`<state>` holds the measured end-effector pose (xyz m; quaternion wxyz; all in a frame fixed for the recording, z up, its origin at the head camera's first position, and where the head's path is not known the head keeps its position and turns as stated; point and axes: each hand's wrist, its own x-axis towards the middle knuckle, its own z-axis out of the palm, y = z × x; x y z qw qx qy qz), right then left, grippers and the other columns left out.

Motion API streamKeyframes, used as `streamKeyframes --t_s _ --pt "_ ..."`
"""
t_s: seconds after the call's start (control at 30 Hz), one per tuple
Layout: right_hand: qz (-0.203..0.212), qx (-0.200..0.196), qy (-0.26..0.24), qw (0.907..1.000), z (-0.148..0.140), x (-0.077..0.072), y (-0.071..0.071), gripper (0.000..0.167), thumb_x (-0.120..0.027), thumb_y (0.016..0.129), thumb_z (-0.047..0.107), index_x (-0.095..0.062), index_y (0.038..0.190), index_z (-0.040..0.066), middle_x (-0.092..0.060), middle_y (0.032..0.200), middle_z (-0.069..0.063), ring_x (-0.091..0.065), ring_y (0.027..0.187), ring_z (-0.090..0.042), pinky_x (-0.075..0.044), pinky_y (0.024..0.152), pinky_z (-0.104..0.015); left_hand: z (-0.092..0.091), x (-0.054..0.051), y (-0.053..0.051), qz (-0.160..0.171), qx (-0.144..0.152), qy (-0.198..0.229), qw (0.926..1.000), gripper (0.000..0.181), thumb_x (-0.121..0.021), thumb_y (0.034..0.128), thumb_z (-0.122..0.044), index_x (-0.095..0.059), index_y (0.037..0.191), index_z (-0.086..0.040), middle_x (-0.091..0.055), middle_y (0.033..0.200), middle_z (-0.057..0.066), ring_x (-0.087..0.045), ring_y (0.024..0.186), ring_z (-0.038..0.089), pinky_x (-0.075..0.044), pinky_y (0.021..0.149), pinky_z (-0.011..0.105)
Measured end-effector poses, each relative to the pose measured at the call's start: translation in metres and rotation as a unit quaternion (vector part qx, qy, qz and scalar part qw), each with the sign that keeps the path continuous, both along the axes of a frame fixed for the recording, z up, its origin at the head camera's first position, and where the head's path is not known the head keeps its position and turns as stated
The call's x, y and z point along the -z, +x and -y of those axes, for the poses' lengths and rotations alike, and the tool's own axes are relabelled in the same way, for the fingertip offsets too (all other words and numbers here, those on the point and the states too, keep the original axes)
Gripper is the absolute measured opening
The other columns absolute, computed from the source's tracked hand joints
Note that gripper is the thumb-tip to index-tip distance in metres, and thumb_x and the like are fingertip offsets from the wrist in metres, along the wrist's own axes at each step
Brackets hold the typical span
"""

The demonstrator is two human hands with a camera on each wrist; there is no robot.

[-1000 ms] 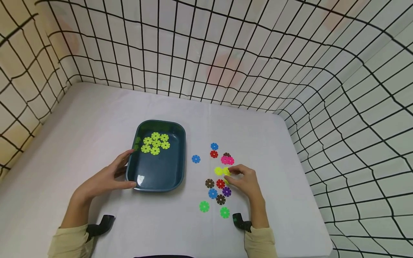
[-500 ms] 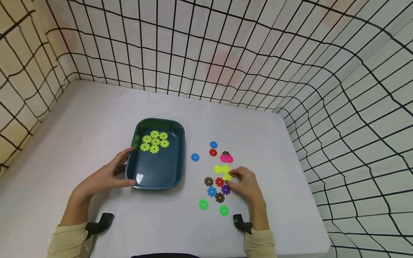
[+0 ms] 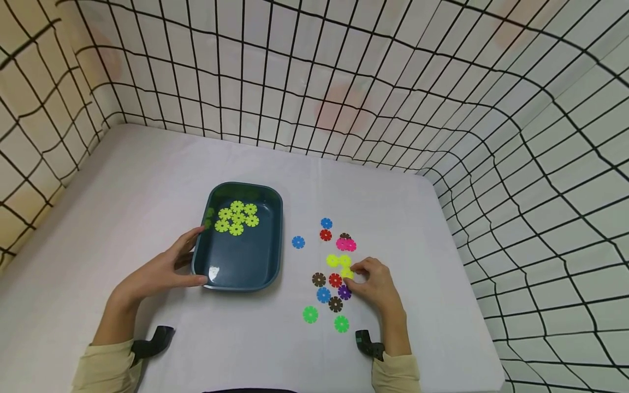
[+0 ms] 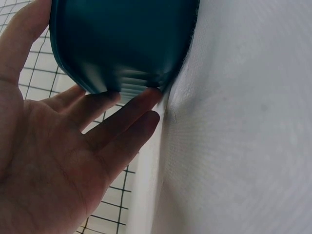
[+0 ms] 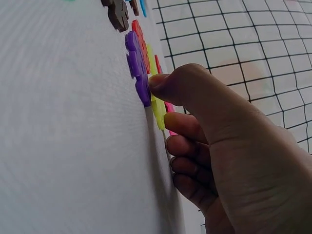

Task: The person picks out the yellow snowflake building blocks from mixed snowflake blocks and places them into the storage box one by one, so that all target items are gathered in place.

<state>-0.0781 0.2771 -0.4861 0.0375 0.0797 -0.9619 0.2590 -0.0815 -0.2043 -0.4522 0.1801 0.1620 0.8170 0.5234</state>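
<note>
My left hand [image 3: 156,273] rests at the near left corner of a dark teal tray [image 3: 241,267]. Its thumb lies on the rim, and in the left wrist view its fairly straight fingers [image 4: 124,114] touch the outer wall. Several yellow-green notched discs [image 3: 238,218] lie inside the tray. On the right, my right hand [image 3: 375,281] pinches a yellow notched disc [image 3: 346,272] between thumb and index finger, low over the table. Two more yellow discs [image 3: 332,260] sit just beyond it. Close by the thumb is a purple disc [image 5: 138,68], with a red disc [image 3: 335,280] beside it.
Other loose discs are spread right of the tray: blue [image 3: 298,242], pink [image 3: 346,244], brown [image 3: 336,304] and green [image 3: 310,314]. A black wire grid [image 3: 275,82] stands around the back and sides of the white table [image 3: 393,213].
My right hand has shifted slightly toward me, from the upper yellow discs to the lowest one. The left hand and the tray stay in place.
</note>
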Motion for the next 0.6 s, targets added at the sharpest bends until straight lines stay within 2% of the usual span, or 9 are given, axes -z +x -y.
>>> streamKeyframes --t_s 0.33,0.47,0.6 --pt "-0.009 0.002 0.013 0.9999 0.0001 0.0023 0.0012 0.026 -0.087 0.069 0.02 -0.07 0.086 0.01 -0.062 0.082 0.002 -0.053 0.078 -0.009 -0.053 0.07 -0.025 -0.0006 -0.0014 0.0001 0.001 -0.001 -0.006 1.0 0.107 -0.079 0.0805 -0.026 -0.005 0.157 -0.017 -0.017 0.157 0.031 -0.034 0.134 0.06 -0.038 0.103 0.066" --pt "-0.018 0.005 0.02 0.9996 0.0017 0.0011 0.0022 0.027 -0.086 0.069 0.021 -0.07 0.086 0.009 -0.063 0.081 0.0 -0.054 0.077 -0.011 -0.053 0.069 -0.026 -0.0007 -0.001 0.0001 0.0 -0.001 -0.006 1.0 0.107 -0.079 0.0806 -0.026 -0.005 0.157 -0.017 -0.017 0.157 0.031 -0.034 0.134 0.06 -0.038 0.104 0.066" --pt "0.002 0.041 0.022 0.9989 0.002 -0.0004 0.0034 0.03 -0.085 0.07 0.025 -0.071 0.09 0.008 -0.065 0.084 -0.001 -0.056 0.079 -0.013 -0.056 0.073 -0.029 -0.0007 -0.001 0.0007 0.001 -0.002 -0.006 1.0 0.107 -0.079 0.0808 -0.026 -0.005 0.157 -0.018 -0.018 0.157 0.031 -0.035 0.133 0.06 -0.039 0.103 0.066"
